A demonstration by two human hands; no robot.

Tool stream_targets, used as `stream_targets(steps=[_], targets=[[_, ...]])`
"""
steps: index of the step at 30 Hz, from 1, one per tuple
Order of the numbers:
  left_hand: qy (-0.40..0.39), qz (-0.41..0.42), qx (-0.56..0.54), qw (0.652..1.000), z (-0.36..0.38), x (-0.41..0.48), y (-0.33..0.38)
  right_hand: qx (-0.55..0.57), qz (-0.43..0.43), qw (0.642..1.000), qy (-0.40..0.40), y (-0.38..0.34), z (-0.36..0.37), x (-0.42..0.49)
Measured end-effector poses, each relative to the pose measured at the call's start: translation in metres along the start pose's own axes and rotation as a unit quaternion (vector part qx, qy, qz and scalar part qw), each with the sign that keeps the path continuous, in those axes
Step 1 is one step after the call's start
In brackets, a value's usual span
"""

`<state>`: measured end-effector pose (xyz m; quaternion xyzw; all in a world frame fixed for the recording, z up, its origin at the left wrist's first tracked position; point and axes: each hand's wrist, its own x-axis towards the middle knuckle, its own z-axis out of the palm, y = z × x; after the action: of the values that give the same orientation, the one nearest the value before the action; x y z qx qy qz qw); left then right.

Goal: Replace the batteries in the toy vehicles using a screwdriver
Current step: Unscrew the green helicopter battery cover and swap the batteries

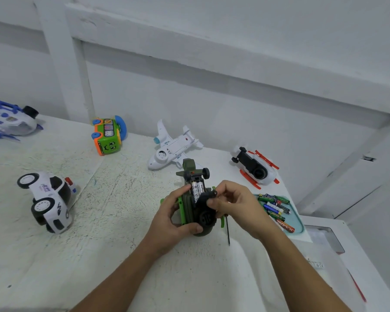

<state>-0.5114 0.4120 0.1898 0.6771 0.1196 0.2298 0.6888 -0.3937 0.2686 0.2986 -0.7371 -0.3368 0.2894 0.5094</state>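
left fingers (186, 188) grip the olive plastic toy (187, 208); right fingers (212, 202) pinch its black part (204, 197).

Our left hand (173, 218) grips the upturned green toy (186, 208) over the table (99, 221), with two batteries (196, 190) showing in its open bay. Our right hand (236, 203) pinches a dark cover (208, 197) beside them, and a screwdriver (228, 230) shaft pokes out beneath that palm. A tray (298, 221) of loose cells (275, 204) lies to the right, a police car (50, 199) is on its side at left, and a bus (107, 136) and plane (171, 147) sit farther off.
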Motion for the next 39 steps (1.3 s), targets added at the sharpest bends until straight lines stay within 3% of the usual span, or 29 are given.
stream_targets(steps=[7,13,21,28,34,39], targets=[[0.004,0.008,0.005,1.000,0.001,0.001,-0.002,-0.035,0.012,0.985,0.170,0.001,0.029,0.012],[0.004,0.012,0.000,1.000,0.001,0.000,-0.002,-0.076,0.015,0.973,0.216,0.004,0.036,0.014],[-0.001,0.013,0.008,1.000,0.001,0.001,-0.004,-0.020,0.054,0.978,0.201,0.001,0.033,0.019],[-0.003,0.008,-0.003,1.000,0.001,0.000,-0.004,0.046,0.103,0.984,0.136,-0.002,0.022,0.028],[-0.002,0.009,-0.002,1.000,0.001,0.000,-0.003,0.034,0.061,0.995,0.071,0.007,0.005,0.026],[0.000,0.006,-0.003,1.000,0.001,-0.001,-0.003,0.179,0.109,0.977,0.041,0.016,-0.013,0.029]])
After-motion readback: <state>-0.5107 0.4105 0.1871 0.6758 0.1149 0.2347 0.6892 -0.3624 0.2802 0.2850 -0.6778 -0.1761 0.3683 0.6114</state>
